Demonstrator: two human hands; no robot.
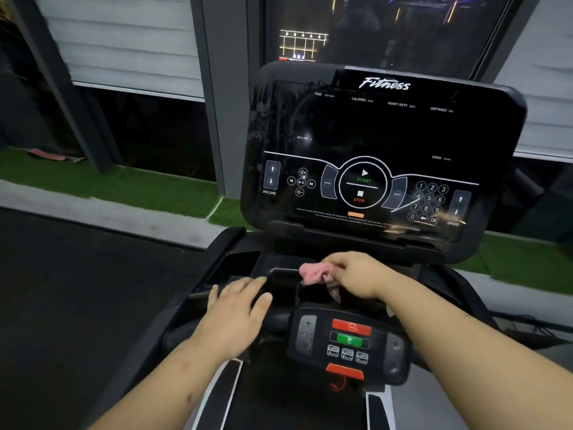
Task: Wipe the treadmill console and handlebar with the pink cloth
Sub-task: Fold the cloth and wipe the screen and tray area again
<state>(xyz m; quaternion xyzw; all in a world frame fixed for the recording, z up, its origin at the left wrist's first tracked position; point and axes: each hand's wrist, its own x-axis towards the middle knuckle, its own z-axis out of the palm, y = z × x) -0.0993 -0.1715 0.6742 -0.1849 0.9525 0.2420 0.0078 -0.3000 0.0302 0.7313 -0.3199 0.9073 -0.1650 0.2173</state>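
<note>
pink cloth (313,273) leftward from right hand (356,274)

Right hand (353,274): pink cloth (316,273) was gripped, bunched, below the console (384,135).
Left hand (238,315): was laid flat, fingers straight, on the handlebar (279,319).
Control pad (350,342): was seen at the handlebar's centre.

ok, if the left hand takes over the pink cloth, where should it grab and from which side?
Probably the bunched end of the pink cloth sticking out left of the right hand, pinched from the left and above. That wad is exposed; the rest is inside that grip or hangs below it.
</note>
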